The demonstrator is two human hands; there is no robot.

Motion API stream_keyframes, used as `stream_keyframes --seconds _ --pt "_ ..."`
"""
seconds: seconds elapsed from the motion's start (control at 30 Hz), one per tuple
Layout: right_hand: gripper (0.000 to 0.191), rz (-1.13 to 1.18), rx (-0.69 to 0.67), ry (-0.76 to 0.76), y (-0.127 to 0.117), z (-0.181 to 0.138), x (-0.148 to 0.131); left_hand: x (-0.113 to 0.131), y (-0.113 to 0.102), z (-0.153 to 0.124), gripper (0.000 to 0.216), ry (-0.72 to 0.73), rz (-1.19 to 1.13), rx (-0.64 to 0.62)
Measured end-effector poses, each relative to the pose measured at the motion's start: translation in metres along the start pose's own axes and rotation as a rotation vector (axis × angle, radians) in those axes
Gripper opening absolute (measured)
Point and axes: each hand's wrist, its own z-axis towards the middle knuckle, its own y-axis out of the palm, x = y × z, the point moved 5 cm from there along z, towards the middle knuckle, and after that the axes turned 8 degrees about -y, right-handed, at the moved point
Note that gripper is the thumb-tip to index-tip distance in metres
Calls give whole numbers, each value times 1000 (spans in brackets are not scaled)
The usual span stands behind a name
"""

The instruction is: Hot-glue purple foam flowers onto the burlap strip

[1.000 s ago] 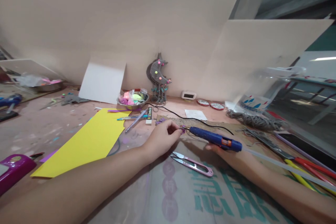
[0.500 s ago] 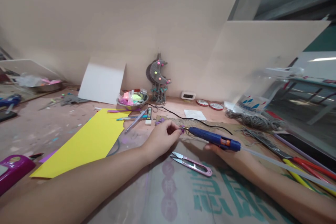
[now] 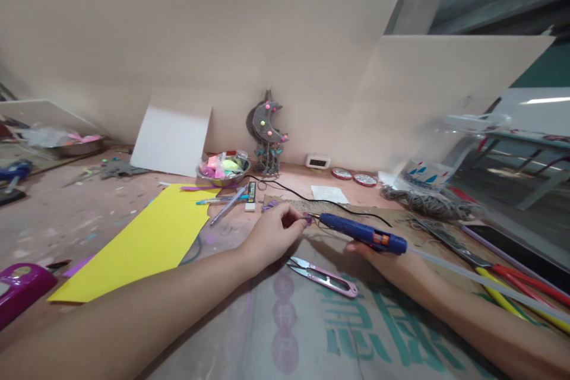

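My right hand (image 3: pixel 376 258) grips a blue glue gun (image 3: pixel 363 233) with a clear glue stick trailing out of its back. The gun's tip points left at a small purple piece (image 3: pixel 308 221) pinched in the fingers of my left hand (image 3: pixel 271 234). Both hands rest low over a strip of burlap (image 3: pixel 338 211) on the table. Pink thread snips (image 3: pixel 324 276) lie just in front of my hands, on a printed sack sheet (image 3: pixel 356 332).
A yellow paper sheet (image 3: pixel 145 240) lies to the left, with pens (image 3: pixel 229 202) and a metal bowl of coloured bits (image 3: pixel 224 167) behind it. A moon ornament (image 3: pixel 266 130) leans on the back board. Twine (image 3: pixel 427 205), a black phone (image 3: pixel 521 252) and coloured sticks (image 3: pixel 521 285) sit right.
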Motion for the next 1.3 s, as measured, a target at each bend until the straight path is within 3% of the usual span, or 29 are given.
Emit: stream_keyframes --seconds 0.37,0.7,1.0,1.3 --pt "22 12 36 51 -3 -1 -3 0 1 0 15 -1 -12 -8" --pt "17 35 52 -14 -7 0 -7 3 -1 -2 13 2 -26 -7" --pt "20 -2 62 15 -6 -1 -7 2 -3 -3 14 0 -5 15" --pt "23 37 22 -52 -2 2 -1 4 -4 -2 14 -3 -20 3"
